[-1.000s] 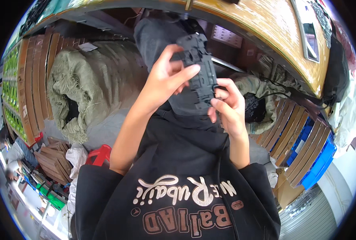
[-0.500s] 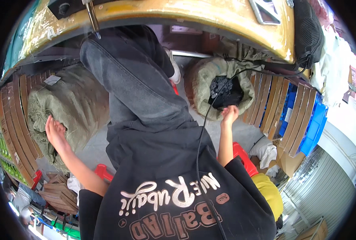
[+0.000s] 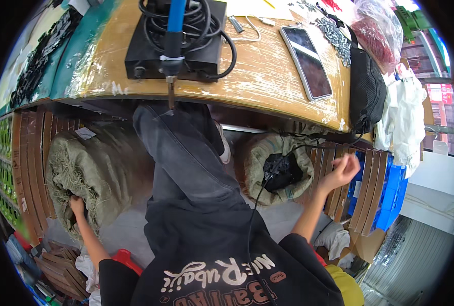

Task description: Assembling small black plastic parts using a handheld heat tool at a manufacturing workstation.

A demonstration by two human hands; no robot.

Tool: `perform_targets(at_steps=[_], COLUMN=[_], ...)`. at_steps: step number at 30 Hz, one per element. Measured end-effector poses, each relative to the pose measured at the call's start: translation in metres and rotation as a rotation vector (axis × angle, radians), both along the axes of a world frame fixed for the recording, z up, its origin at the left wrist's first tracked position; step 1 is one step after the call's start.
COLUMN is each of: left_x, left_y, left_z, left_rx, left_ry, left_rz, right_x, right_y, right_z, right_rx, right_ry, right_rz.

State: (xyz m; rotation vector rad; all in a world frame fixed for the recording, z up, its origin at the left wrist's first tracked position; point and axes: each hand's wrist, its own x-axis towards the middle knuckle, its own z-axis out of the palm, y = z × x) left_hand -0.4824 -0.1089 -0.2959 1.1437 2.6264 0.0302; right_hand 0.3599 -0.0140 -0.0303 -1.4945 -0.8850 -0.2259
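My left hand (image 3: 77, 205) reaches down at the lower left and presses into the open end of a large olive woven sack (image 3: 102, 171); its fingers are partly hidden in the cloth. My right hand (image 3: 342, 171) hovers to the right of a smaller sack (image 3: 255, 158) that holds black plastic parts (image 3: 280, 171). Its fingers are loosely curled with nothing seen in them. A thin black cable (image 3: 252, 217) runs from that sack down across my dark sweatshirt. My grey-trousered leg (image 3: 183, 158) lies between the two sacks.
Above is a worn wooden tabletop (image 3: 260, 76) with a black box unit (image 3: 135, 48), a blue-handled soldering iron (image 3: 175, 20), a phone (image 3: 306, 61) and a black pouch (image 3: 367, 89) at its right edge. Wooden slats, blue crates (image 3: 390, 201) and white cloth (image 3: 404, 122) stand at the right.
Both hands held a black part a second ago. It went into the right sack; my right hand has now lifted off to the right, and my left has sunk into the left sack.
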Motion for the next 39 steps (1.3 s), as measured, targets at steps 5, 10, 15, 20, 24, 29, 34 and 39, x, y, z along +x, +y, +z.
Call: perform_targets(at_steps=[5,10,15,20,24,29,34,39], left_x=[-0.035,-0.009,-0.008,0.064,0.104,0.099,0.076,0.063], left_y=[-0.001,0.009,-0.048,0.028,0.021,0.022,-0.001,-0.006], left_z=[-0.062,-0.132,-0.119,-0.072,0.022,0.016,-0.02,-0.013], left_rx=[0.263,0.465,0.099,-0.181,-0.261,-0.324,-0.14,0.146], left_ry=[-0.176,-0.319,-0.148,-0.297,-0.382,-0.414,-0.368,-0.41], left_rz=[-0.099,0.065,0.168,0.295,0.389,0.436,0.368,0.218], right_x=[0.01,0.047,0.053,0.197,0.174,0.152,0.137,0.162], right_y=[0.108,0.208,0.258,0.28,0.293,0.293,0.287,0.286], right_z=[0.075,0.074,0.064,0.06,0.058,0.064,0.067,0.074], right_rx=[-0.352,-0.67,-0.947,-1.007,-1.018,-1.101,-1.063,-1.148], right_ry=[-0.123,-0.602,-0.661,-1.008,-0.783,-0.676,-0.683,-0.233], right_rz=[0.462,0.308,0.248,0.303,0.497,0.468,0.412,0.513])
